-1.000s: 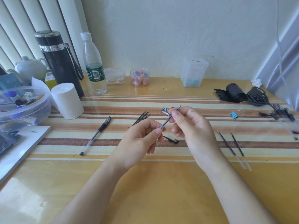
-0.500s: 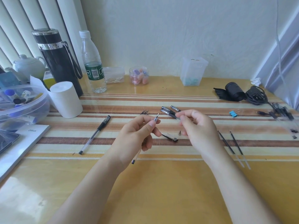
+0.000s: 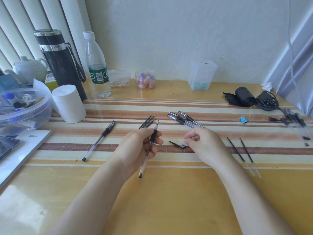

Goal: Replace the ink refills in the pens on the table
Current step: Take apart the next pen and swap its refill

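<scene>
My left hand (image 3: 135, 150) grips a clear pen barrel (image 3: 153, 138) by its black grip. The barrel stands nearly upright and its refill tip is bare at the top. My right hand (image 3: 205, 143) is lowered to the table with curled fingers, fingertips beside a loose black pen cap (image 3: 177, 144). Whatever lies under those fingertips is hidden. A bundle of dark refills (image 3: 147, 122) lies just beyond my left hand. Three capped pens (image 3: 184, 119) lie beyond my right hand, and two thin refills (image 3: 237, 150) lie to its right. A whole pen (image 3: 100, 141) lies on the left.
A black flask (image 3: 62, 65), a water bottle (image 3: 97, 65), a white cylinder (image 3: 69, 104) and a clear bowl (image 3: 33, 109) crowd the back left. A booklet (image 3: 28, 146) lies at the left edge. A blue binder clip (image 3: 243, 119), black pouch (image 3: 243, 98) and bagged pens (image 3: 295, 119) are on the right.
My hands have separated. The right hand has left the pen and dropped to the table next to the cap. The left hand keeps the barrel, now more upright.
</scene>
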